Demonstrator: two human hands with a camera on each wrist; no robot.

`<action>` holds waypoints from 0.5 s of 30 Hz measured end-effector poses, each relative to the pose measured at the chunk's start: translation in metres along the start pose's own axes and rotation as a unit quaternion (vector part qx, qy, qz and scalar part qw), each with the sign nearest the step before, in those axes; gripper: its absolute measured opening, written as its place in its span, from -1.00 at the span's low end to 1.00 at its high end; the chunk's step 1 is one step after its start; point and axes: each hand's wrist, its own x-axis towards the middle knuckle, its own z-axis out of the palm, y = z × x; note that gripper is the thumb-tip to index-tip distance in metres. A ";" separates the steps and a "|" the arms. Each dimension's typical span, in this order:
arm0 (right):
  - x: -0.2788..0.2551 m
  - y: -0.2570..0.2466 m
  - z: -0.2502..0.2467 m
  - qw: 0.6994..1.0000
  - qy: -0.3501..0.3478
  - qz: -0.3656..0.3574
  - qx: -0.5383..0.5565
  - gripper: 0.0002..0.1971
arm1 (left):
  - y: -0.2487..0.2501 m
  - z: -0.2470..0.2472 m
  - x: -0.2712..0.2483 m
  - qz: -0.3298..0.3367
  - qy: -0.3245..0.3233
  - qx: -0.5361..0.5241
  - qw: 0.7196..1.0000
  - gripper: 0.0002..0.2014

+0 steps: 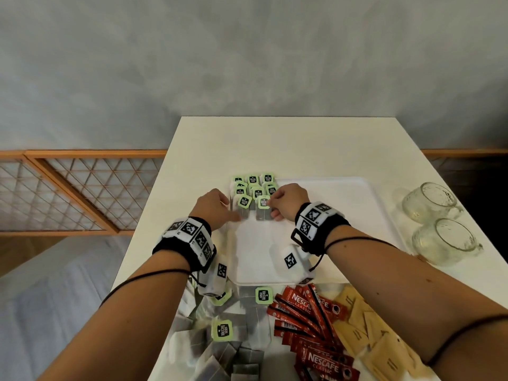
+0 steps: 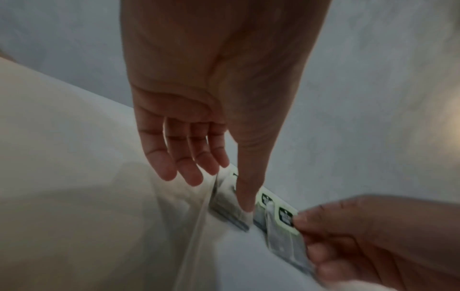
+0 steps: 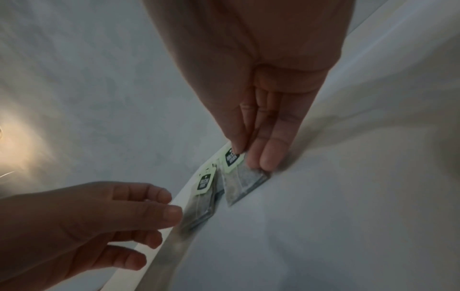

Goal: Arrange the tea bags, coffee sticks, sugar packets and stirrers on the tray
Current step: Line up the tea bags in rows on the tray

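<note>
While my right hand (image 1: pixel 288 200) pinched a green-tagged paper tea bag (image 1: pixel 263 207) onto the white plastic tray (image 1: pixel 343 193), my spread left hand (image 1: pixel 213 209) pressed its neighbour; more bags awaited.

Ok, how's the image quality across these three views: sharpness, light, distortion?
Head view: evenly lit, tea bags readable, wide-angle bending at the edges. Left wrist view: dim, soft, right hand blurred. Right wrist view: dim, with a warm glare patch at left.

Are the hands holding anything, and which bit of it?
The right hand pinches a tea bag by its green tag and right edge. The left hand holds nothing; its thumb just presses the next tea bag flat on the tray.
</note>
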 end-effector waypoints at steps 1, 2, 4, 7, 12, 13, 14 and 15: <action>0.001 -0.002 0.003 1.000 0.007 0.001 0.002 -0.90 | 0.001 0.002 -0.001 0.010 -0.001 0.004 1.000 -0.51; 0.002 -0.003 0.005 1.000 0.011 -0.001 0.003 -0.89 | 0.002 0.003 -0.002 0.018 0.001 0.006 1.000 -0.53; 0.005 -0.005 0.008 1.000 0.012 -0.001 0.006 -0.86 | 0.005 0.005 -0.003 0.025 0.008 0.011 1.000 -0.60; 0.005 -0.006 0.010 1.000 0.016 -0.001 0.026 -0.83 | 0.010 0.004 -0.002 0.023 0.002 0.039 0.999 -0.64; 0.011 0.000 -0.004 0.995 0.091 -0.010 -0.040 -0.85 | 0.015 0.002 -0.001 0.009 -0.024 0.068 0.997 -0.63; 0.012 0.002 -0.007 0.995 0.082 0.001 -0.061 -0.82 | 0.016 0.002 -0.001 0.004 -0.027 0.072 0.997 -0.63; 0.013 0.003 -0.009 0.996 0.064 0.009 -0.069 -0.80 | 0.017 0.002 -0.002 0.002 -0.027 0.077 0.997 -0.64; 0.013 0.004 -0.010 0.997 0.043 0.015 -0.060 -0.81 | 0.019 0.002 -0.002 0.003 -0.025 0.084 0.996 -0.66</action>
